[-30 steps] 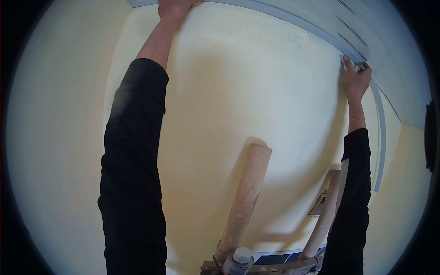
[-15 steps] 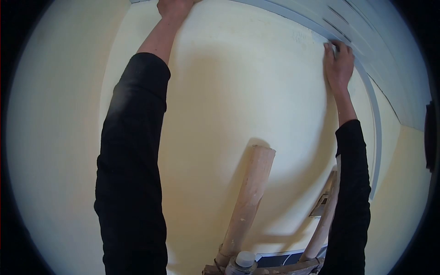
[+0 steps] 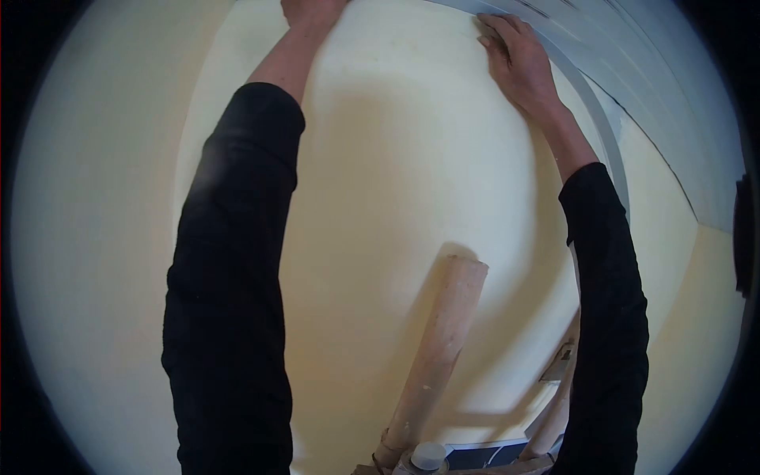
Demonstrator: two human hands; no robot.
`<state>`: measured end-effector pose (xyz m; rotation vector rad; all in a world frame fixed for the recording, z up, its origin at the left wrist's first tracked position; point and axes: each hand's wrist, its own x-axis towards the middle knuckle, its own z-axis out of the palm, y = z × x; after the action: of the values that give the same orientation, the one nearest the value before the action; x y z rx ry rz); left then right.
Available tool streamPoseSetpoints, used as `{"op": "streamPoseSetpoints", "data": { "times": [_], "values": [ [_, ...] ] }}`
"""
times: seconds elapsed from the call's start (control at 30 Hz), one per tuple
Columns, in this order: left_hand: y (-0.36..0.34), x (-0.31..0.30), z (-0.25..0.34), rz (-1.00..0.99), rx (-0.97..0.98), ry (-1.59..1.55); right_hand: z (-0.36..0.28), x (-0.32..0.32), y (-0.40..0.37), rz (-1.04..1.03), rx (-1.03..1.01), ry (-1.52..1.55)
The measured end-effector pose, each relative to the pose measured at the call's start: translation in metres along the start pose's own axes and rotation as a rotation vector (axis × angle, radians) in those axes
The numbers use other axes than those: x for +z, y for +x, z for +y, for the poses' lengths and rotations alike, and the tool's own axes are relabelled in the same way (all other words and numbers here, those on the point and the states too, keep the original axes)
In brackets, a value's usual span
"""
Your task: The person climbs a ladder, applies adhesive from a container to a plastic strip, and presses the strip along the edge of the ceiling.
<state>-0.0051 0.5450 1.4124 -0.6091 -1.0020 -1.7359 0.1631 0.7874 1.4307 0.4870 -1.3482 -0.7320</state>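
Note:
A long grey trim strip (image 3: 595, 105) runs along the top of the pale yellow wall (image 3: 380, 174), just under the white ceiling panels. My right hand (image 3: 526, 71) lies against it at the upper right, fingers stretched to the left and thumb apart on the wall side. At the top edge of the view, my left hand (image 3: 313, 11) is raised to the wall's upper part. Its fingers are cut off by the frame, so what it touches is hidden. To the right, the strip curves down behind my right sleeve.
Below stands a wooden ladder with a thick round post (image 3: 443, 340). A white-capped bottle (image 3: 428, 456) sits by its base. Near my right sleeve is a metal-bladed scraper or trowel (image 3: 559, 362). White ceiling panels (image 3: 673, 95) slope at the upper right.
My right hand has moved left along the strip, towards my left hand. The left hand stays near the same place. The view has shifted slightly.

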Motion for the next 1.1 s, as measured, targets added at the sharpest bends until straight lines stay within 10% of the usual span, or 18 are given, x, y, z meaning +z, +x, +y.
{"op": "streamPoseSetpoints", "data": {
  "times": [1.1],
  "values": [
    [0.042,-0.018,-0.024,-0.096,-0.264,-0.798,-0.015,0.019,0.003,-0.045,0.043,-0.052]
  ]
}}
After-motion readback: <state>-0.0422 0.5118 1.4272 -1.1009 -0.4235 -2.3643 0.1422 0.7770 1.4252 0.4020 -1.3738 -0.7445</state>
